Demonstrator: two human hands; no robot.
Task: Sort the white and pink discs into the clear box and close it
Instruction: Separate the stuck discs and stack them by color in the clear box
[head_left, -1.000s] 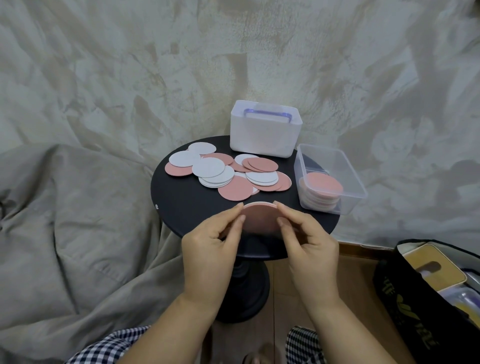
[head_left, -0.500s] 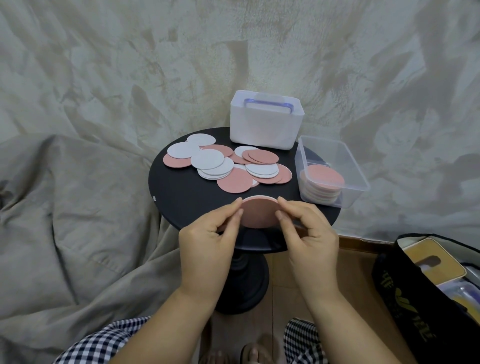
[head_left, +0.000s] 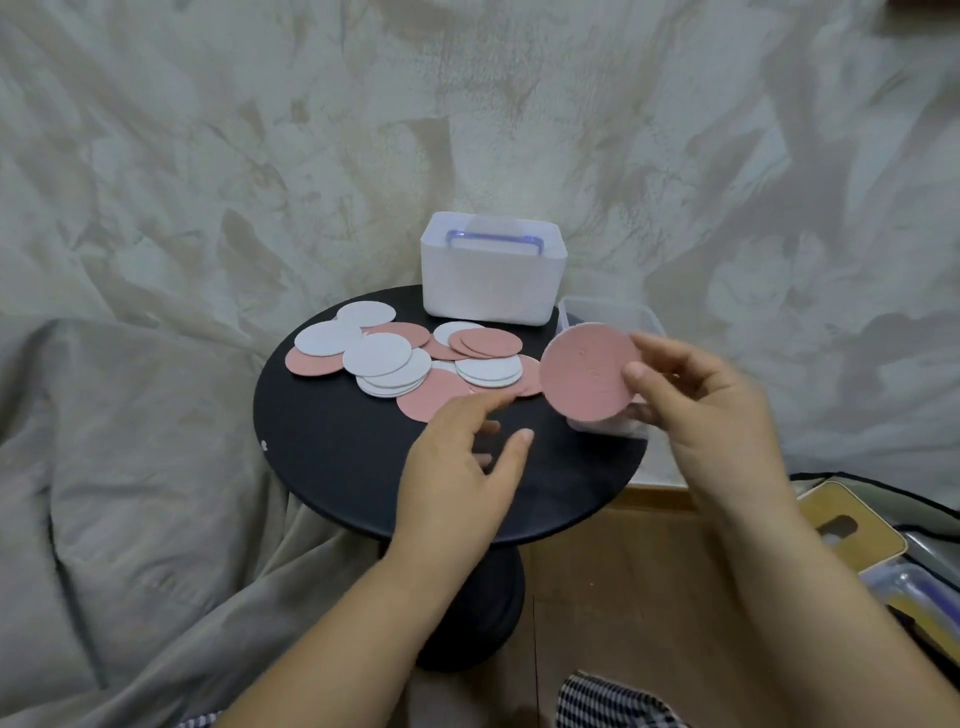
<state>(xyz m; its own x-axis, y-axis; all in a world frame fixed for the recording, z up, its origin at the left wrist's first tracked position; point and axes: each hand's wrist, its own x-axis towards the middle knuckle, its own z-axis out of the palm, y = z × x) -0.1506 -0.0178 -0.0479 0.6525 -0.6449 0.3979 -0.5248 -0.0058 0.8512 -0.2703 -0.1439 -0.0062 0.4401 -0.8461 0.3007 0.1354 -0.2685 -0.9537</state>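
My right hand (head_left: 706, 410) pinches a pink disc (head_left: 584, 371) by its right edge and holds it up, tilted toward me, in front of the clear box (head_left: 605, 306). The disc and hand hide most of that box and what lies in it. My left hand (head_left: 462, 457) hovers over the black round table (head_left: 332, 457) with fingers spread and holds nothing; its fingertips are near a pink disc (head_left: 431, 397) at the front of the pile. Several white and pink discs (head_left: 384, 358) lie overlapping across the table's far half.
A white lidded box with a purple handle (head_left: 492, 267) stands at the table's back edge. Grey cloth (head_left: 130, 467) drapes to the left. A black bag (head_left: 883, 545) with things inside sits on the wooden floor at the right.
Both hands held the pink disc together at the table's near edge. Now my left hand has let go and my right hand has carried the disc up and right, toward the clear box.
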